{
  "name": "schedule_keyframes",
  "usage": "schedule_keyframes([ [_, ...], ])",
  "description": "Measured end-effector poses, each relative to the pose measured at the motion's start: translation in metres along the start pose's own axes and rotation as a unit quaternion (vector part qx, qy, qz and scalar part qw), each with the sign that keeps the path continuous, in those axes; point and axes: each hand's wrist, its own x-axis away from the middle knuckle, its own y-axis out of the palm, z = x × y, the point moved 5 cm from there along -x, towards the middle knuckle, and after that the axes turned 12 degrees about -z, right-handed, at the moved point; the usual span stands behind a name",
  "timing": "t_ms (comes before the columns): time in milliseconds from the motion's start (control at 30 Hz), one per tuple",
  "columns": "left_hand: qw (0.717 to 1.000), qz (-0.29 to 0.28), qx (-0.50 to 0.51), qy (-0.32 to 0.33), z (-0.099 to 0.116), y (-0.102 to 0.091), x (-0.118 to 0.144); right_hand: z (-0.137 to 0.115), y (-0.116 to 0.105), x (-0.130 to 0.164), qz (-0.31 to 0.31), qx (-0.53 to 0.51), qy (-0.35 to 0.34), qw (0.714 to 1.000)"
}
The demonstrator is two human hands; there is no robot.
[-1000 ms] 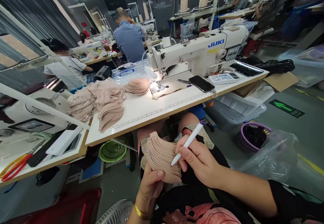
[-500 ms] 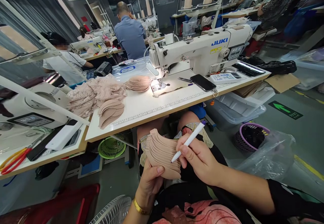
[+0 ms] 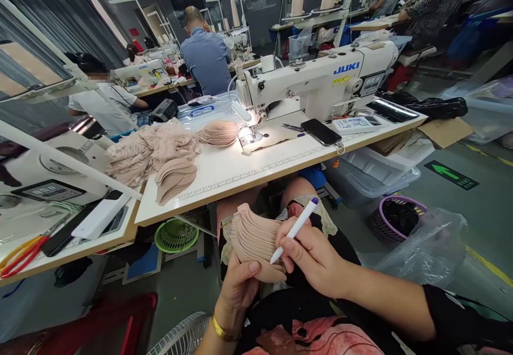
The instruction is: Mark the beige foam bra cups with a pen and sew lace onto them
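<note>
On my lap, my left hand (image 3: 239, 291) grips a fanned stack of beige fabric cup pieces (image 3: 253, 240) from below, thumb on the nearest piece. My right hand (image 3: 315, 256) holds a white pen (image 3: 294, 230) with a purple cap, its tip touching the stack's near edge. A gold bangle circles my left wrist.
The white sewing table (image 3: 256, 170) ahead carries a JUKI sewing machine (image 3: 320, 79), a phone (image 3: 320, 131), more beige pieces (image 3: 175, 177), stacked cups (image 3: 219, 132) and lace fabric (image 3: 146, 149). A clear bin (image 3: 377, 170), purple basket (image 3: 395, 218) and plastic bag (image 3: 425, 245) stand right. Other people sew behind.
The pen tip has shifted slightly lower along the stack's edge and my right hand has moved a little left. The view has barely shifted.
</note>
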Motion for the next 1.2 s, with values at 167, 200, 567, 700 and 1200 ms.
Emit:
schedule_keyframes([
  [167,1.0,0.003,0.012,0.014,0.0,0.0,-0.001,0.005,0.001,0.001,0.0,-0.09,0.02,0.996],
  [200,1.0,0.005,0.016,0.021,0.001,0.0,0.0,0.005,0.0,0.001,0.005,-0.099,0.017,0.995],
  [567,1.0,0.004,0.016,0.014,-0.001,-0.001,-0.001,-0.004,0.004,0.0,-0.008,0.041,-0.011,0.999],
  [700,0.999,-0.025,0.021,0.015,-0.005,-0.003,-0.002,0.0,0.007,-0.002,-0.001,0.038,-0.003,0.999],
  [1200,0.965,0.093,-0.189,0.158,0.227,-0.042,-0.115,0.059,-0.071,-0.07,0.206,-0.066,0.085,0.973],
])
